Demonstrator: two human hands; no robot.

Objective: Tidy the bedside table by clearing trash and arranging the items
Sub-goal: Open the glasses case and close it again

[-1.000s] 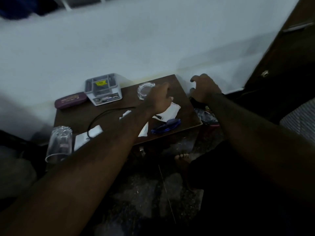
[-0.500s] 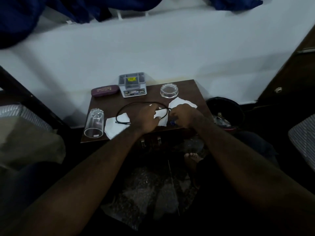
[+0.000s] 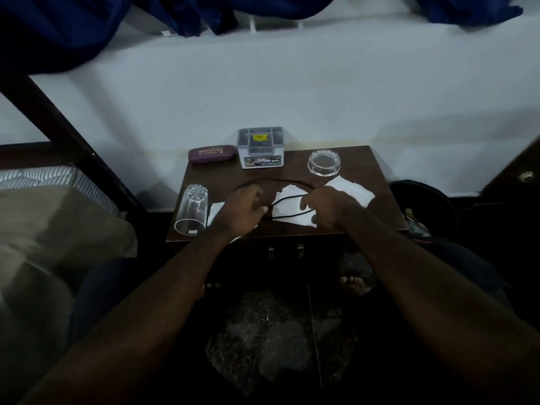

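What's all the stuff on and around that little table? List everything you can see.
Table: one, dark brown wood, against the white wall.
Glass: one, clear, lying on its side at the table's front left corner.
Case: one, maroon, back left edge.
Organizer box: one, grey with a yellow sticker, back middle.
Ashtray: one, clear glass, back right.
Cable: one, black, looped across the middle.
Paper pieces: several, white, under and beside the hands.
Bin: one, black, on the floor right of the table.
Cloth: dark blue, hanging along the top.
Bed: striped mattress, far left.
Left hand: on the cable.
Right hand: on the cable, over paper.
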